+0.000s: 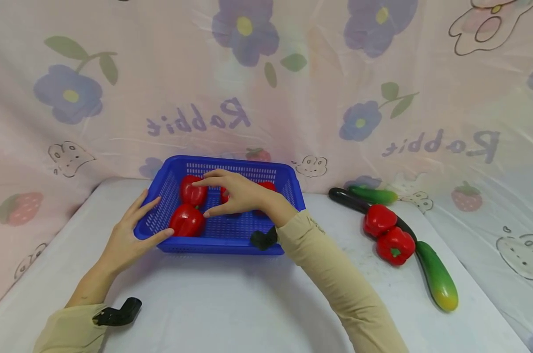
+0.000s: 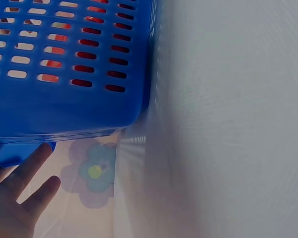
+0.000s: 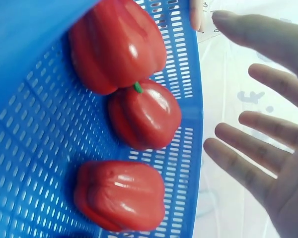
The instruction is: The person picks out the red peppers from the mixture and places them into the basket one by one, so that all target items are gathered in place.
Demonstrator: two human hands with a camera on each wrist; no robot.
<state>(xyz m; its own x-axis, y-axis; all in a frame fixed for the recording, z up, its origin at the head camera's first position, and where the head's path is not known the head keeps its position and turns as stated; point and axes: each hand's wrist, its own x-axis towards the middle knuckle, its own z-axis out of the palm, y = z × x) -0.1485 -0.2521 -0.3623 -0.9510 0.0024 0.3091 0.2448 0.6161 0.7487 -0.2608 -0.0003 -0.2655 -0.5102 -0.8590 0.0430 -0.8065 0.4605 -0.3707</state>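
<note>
A blue plastic basket (image 1: 222, 242) stands on the white table with several red bell peppers in it. My left hand (image 1: 127, 240) is at the basket's left end, fingers spread along the rim and thumb at the front corner. Above the basket, my right hand (image 1: 240, 193) has its fingers apart and nothing between them. Two peppers lie at the left end, a front bell pepper (image 1: 187, 220) and a rear bell pepper (image 1: 193, 191). The right hand partly hides the others. In the right wrist view, the nearest bell pepper (image 3: 120, 195) lies apart from two touching ones.
On the table's right side, two red bell peppers (image 1: 395, 246) lie against a long dark eggplant (image 1: 348, 200). A green cucumber (image 1: 372, 194) lies behind, and another cucumber (image 1: 437, 277) with a yellow tip lies nearer. A patterned curtain (image 1: 288, 108) hangs behind the table.
</note>
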